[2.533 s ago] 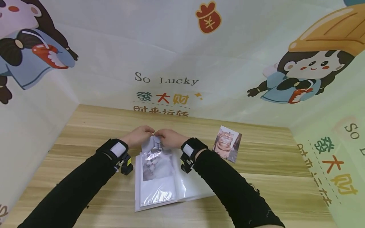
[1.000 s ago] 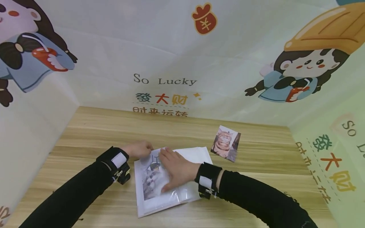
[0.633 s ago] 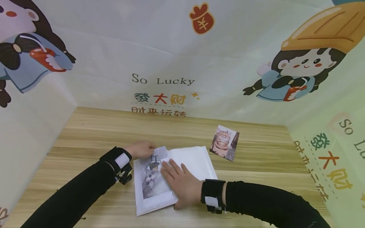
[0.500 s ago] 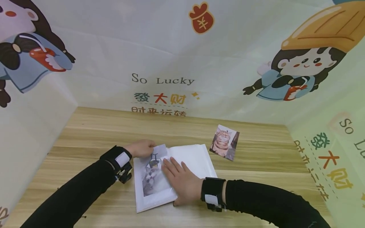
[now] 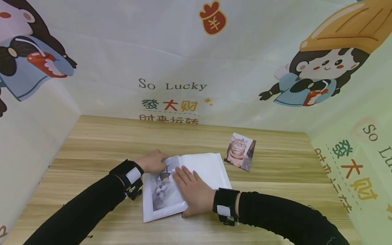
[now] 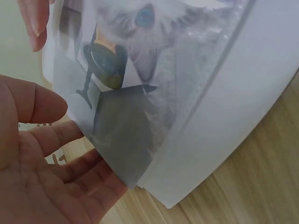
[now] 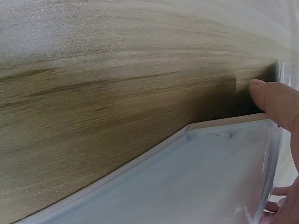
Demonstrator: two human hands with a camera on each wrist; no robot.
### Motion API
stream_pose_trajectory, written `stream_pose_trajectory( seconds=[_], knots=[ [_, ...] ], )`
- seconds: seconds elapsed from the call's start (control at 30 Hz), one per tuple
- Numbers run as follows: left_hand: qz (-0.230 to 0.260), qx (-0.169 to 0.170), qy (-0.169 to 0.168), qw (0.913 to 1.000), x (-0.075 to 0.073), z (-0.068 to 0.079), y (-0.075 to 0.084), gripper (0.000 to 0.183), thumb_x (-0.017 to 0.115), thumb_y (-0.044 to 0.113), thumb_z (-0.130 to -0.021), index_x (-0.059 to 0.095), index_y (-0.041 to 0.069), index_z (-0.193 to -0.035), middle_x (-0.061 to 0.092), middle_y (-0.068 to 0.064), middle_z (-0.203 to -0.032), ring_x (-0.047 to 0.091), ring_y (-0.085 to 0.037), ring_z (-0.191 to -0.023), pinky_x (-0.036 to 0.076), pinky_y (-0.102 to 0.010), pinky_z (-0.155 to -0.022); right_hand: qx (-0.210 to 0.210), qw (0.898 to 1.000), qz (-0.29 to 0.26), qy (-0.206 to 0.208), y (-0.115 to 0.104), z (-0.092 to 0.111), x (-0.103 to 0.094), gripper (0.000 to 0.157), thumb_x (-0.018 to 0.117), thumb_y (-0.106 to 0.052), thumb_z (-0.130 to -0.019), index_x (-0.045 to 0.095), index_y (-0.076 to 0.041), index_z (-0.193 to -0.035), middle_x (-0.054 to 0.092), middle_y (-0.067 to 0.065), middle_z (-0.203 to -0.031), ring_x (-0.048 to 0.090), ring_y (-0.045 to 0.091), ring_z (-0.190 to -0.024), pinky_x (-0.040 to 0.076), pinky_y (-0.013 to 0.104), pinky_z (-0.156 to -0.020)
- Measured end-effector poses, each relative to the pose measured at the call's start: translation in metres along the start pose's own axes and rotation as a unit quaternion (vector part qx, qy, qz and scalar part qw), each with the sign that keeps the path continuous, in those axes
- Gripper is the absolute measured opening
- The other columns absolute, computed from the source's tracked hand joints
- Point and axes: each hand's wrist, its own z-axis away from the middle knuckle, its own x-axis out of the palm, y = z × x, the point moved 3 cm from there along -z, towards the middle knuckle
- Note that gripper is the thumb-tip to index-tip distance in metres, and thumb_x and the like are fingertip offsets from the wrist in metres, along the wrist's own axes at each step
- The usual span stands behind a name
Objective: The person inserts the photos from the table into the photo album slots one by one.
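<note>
My photo album (image 5: pixel 203 166) lies spread flat on the wooden table (image 5: pixel 107 139), probably so that the left-hand page stays level under my fingers. The grey-and-white cat picture (image 5: pixel 162 194) is on that page, under a clear sleeve (image 6: pixel 191 70); I can't tell whether its far end is wholly inside. A second cat photo (image 5: pixel 240 151) lies face up just beside the album's far right corner, placed, I'd judge, within easy reach yet clear of the pages. My right hand (image 5: pixel 196 192) is flat, fingers extended across the album's middle, seemingly to stop the pages lifting or sliding, its thumb spread toward the near edge. My left hand (image 5: pixel 152 161) is at the picture's far end, fingers (image 6: pixel 93 186) loose and fairly straight, touching the edge, the thumb apart and nothing gripped, as though steadying or nudging it
</note>
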Motion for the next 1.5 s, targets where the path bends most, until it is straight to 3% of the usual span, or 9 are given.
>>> stream_pose_trajectory(
  seconds=[0.23,0.47,0.6,0.77,1.17,1.27,1.37,1.5],
  knots=[
    [0.011,-0.012,0.013,0.9998,0.008,0.002,-0.004,0.061,0.058,0.009,-0.092,0.048,-0.018,-0.146,0.049,-0.029,-0.122,0.047,-0.039,-0.112,0.05,-0.054,-0.097,0.01,1.0,-0.016,0.004,0.002,-0.006,-0.001,0.124,0.091,-0.053,-0.076,0.024,0.004,-0.164,0.02,0.023,-0.173,0.019,0.037,-0.16,0.03,0.054,-0.125],
    [0.007,0.026,0.051,0.9984,0.007,0.0,-0.01,0.054,0.062,0.004,-0.089,0.053,-0.016,-0.139,0.057,-0.027,-0.119,0.052,-0.036,-0.106,0.051,-0.053,-0.096,0.02,0.999,-0.027,-0.003,0.002,-0.009,-0.001,0.124,0.09,-0.053,-0.077,0.023,0.004,-0.165,0.019,0.021,-0.174,0.017,0.035,-0.161,0.028,0.053,-0.126],
    [0.003,0.047,0.05,0.9977,0.005,0.001,-0.012,0.046,0.062,0.001,-0.086,0.06,-0.011,-0.131,0.058,-0.02,-0.112,0.053,-0.032,-0.1,0.052,-0.047,-0.089,0.023,0.999,-0.028,-0.009,0.001,-0.01,-0.003,0.124,0.09,-0.053,-0.078,0.023,0.003,-0.165,0.018,0.02,-0.174,0.016,0.035,-0.161,0.027,0.054,-0.126],
    [0.012,0.046,0.034,0.9983,0.003,0.001,-0.014,0.043,0.063,0.0,-0.085,0.062,-0.006,-0.127,0.057,-0.018,-0.111,0.053,-0.031,-0.1,0.052,-0.046,-0.088,0.022,0.999,-0.026,-0.017,0.0,-0.011,-0.004,0.123,0.089,-0.054,-0.079,0.022,0.002,-0.165,0.017,0.019,-0.175,0.015,0.034,-0.161,0.025,0.054,-0.127],
    [0.006,0.027,0.034,0.999,0.004,0.005,-0.012,0.054,0.059,0.0,-0.09,0.054,-0.013,-0.142,0.054,-0.023,-0.121,0.05,-0.035,-0.11,0.05,-0.051,-0.097,0.022,0.999,-0.023,-0.006,0.003,-0.021,-0.001,0.125,0.087,-0.062,-0.079,0.022,0.001,-0.166,0.018,0.018,-0.175,0.016,0.034,-0.161,0.025,0.053,-0.127],
    [0.005,0.025,0.04,0.9989,0.005,0.004,-0.013,0.054,0.059,0.0,-0.09,0.053,-0.014,-0.142,0.053,-0.022,-0.119,0.049,-0.035,-0.109,0.049,-0.051,-0.097,0.0,0.998,-0.06,-0.01,0.009,-0.025,-0.011,0.119,0.082,-0.062,-0.084,0.022,0.001,-0.166,0.016,0.02,-0.175,0.013,0.036,-0.161,0.022,0.055,-0.127],
    [-0.007,0.03,0.051,0.9982,0.007,0.002,-0.013,0.053,0.058,0.001,-0.092,0.053,-0.015,-0.142,0.053,-0.022,-0.119,0.049,-0.035,-0.109,0.048,-0.051,-0.097,-0.02,0.992,-0.127,0.001,0.025,-0.028,-0.034,0.104,0.076,-0.052,-0.094,0.025,0.006,-0.163,0.016,0.026,-0.173,0.012,0.042,-0.16,0.018,0.056,-0.128],
    [-0.013,0.036,0.061,0.9974,0.01,0.0,-0.012,0.051,0.056,0.003,-0.096,0.052,-0.015,-0.143,0.053,-0.026,-0.123,0.048,-0.038,-0.111,0.047,-0.053,-0.099,0.025,0.972,-0.225,0.06,0.067,-0.031,-0.066,0.095,0.075,-0.034,-0.098,0.021,0.01,-0.162,0.011,0.031,-0.171,0.011,0.047,-0.159,0.013,0.056,-0.129]
  ],
)
